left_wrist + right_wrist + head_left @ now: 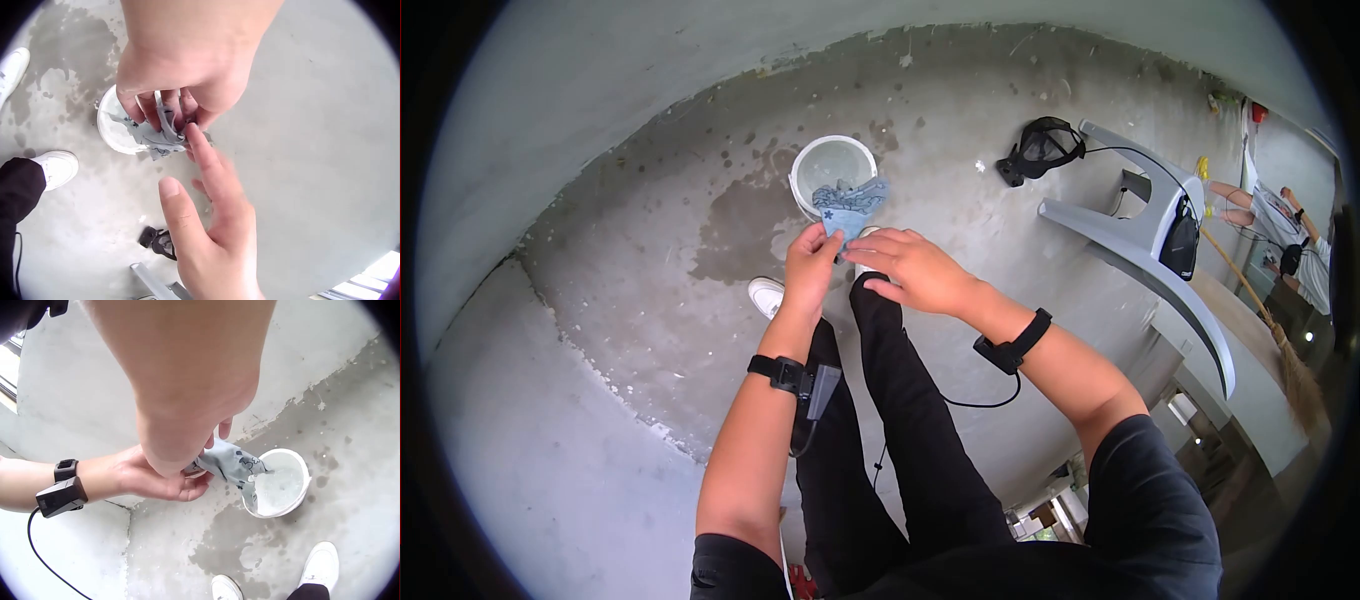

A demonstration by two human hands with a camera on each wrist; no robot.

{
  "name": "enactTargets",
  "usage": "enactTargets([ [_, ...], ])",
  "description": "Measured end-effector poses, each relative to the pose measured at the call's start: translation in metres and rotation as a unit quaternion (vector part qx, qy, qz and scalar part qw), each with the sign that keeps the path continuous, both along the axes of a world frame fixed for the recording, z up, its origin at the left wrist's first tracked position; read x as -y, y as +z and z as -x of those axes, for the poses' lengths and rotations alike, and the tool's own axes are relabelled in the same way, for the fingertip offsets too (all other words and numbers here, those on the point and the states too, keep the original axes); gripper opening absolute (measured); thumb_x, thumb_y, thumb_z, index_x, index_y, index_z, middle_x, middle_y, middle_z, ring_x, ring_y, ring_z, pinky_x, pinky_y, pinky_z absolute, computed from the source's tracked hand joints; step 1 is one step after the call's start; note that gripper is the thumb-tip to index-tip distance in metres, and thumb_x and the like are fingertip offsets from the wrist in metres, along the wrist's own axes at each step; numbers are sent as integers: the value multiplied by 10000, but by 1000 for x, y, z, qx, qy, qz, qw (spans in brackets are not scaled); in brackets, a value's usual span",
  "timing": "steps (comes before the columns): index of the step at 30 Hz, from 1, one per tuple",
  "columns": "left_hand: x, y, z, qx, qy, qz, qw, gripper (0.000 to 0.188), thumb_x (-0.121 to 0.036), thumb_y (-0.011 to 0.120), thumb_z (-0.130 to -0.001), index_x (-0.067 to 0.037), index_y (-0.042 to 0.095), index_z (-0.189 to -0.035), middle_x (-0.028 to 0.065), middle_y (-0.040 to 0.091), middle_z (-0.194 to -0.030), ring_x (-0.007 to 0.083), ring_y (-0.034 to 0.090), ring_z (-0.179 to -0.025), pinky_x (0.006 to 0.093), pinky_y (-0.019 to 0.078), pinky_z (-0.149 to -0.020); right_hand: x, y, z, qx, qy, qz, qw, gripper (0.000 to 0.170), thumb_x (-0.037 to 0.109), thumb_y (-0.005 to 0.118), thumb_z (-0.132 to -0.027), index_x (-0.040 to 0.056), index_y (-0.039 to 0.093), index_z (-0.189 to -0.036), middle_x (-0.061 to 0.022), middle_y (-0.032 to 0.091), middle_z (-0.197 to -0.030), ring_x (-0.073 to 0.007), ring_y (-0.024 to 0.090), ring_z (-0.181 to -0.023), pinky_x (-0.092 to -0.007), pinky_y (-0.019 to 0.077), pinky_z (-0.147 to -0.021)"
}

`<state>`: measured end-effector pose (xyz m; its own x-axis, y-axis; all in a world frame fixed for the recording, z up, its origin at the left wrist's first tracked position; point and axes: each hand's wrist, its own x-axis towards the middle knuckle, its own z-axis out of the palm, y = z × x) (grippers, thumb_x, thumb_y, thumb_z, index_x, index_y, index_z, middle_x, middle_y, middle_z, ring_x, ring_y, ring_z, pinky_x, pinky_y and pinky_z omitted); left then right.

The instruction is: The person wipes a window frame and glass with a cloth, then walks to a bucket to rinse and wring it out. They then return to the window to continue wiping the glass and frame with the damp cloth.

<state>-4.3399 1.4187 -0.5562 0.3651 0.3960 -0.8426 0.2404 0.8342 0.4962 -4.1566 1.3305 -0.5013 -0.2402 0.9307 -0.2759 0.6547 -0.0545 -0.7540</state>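
Note:
A light blue cloth with dark patterns (846, 220) hangs bunched at the near rim of a white bucket (793, 178) that holds cloudy liquid. My left hand (807, 270) pinches the cloth's near end; in the left wrist view the fingers of this hand (181, 78) curl round it. My right hand (925, 272) is close beside it, its fingertips at the cloth. Seen from the left wrist, the right hand (219, 234) has its index finger extended to the cloth and its thumb apart. From the right wrist, the cloth (230, 464) stretches from the hands to the bucket (304, 481).
Wet patches (745, 232) mark the grey floor around the bucket. White shoes (766, 296) are just in front of it. To the right lie a black mesh headgear (1045, 145) and a grey curved frame (1135, 235) with a cable. A broom (1290, 375) and another person (1305, 255) are farther right.

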Motion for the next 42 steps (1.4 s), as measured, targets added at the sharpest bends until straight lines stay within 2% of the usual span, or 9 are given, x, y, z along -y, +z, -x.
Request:
enactTargets([
  [6,1,8,-5,-28,-69,-102,992,246,-144,711,-973,4,721,-1170,33,724,-1049,106,633,-973,268,468,-874,-22,-8,-6,28,-149,-49,987,453,77,802,-764,110,675,-1197,-87,633,-1264,-317,598,-1162,-437,497,-986],
  [8,1,7,-5,-46,-94,-102,989,241,-136,719,-963,13,730,-1152,49,723,-1074,123,637,-998,277,472,-899,-27,-14,-7,28,-148,-57,987,440,81,802,-763,107,678,-1184,-85,642,-1242,-314,601,-1151,-437,499,-979],
  [10,4,0,-5,-22,-98,-267,958,242,-137,741,-926,5,745,-1122,91,677,-1185,237,612,-1108,349,475,-966,-32,-18,-9,28,-145,-64,987,427,85,803,-762,104,680,-1171,-84,652,-1220,-310,604,-1140,-438,502,-972],
  [17,4,17,-1,-100,-132,-394,904,272,-143,781,-894,-26,734,-1135,108,621,-1220,254,550,-1162,383,476,-976,-45,-19,-7,17,-163,-17,986,297,68,779,-783,65,720,-1075,-97,730,-1040,-301,662,-1032,-435,530,-907],
  [23,1,24,9,-121,0,-123,985,480,-239,731,-977,-73,550,-1389,97,639,-1201,239,598,-1131,368,449,-1019,-46,-19,0,-23,-219,-1,975,248,57,763,-801,35,727,-1045,-115,746,-1091,-338,671,-1033,-429,550,-898],
  [25,-8,29,11,-1,132,190,973,535,-307,686,-1020,-64,480,-1449,113,639,-1261,222,620,-1189,344,481,-1004,-46,-14,5,-31,-203,-5,979,255,58,761,-804,33,724,-1055,-114,743,-1122,-342,670,-1064,-426,549,-927],
  [28,-11,25,15,111,208,196,952,604,-310,646,-1044,-52,393,-1528,155,615,-1340,235,609,-1266,367,510,-1020,-40,-3,10,-75,-124,-35,989,283,28,764,-805,48,718,-1083,-96,706,-1262,-338,648,-1181,-427,540,-1000],
  [36,-13,42,12,69,183,93,976,686,-66,659,-1003,-46,313,-1594,142,601,-1337,198,651,-1172,361,563,-971,-32,12,7,-21,-93,-41,995,344,76,799,-774,94,753,-1115,-69,585,-1467,-350,494,-1377,-485,440,-1123],
  [42,-12,40,11,96,191,81,973,672,65,579,-980,-78,335,-1590,120,641,-1295,183,661,-1148,352,561,-957,-32,5,9,-105,-238,75,963,693,133,852,-790,113,595,-1434,-148,464,-1584,-355,455,-1439,-487,357,-1204],
])
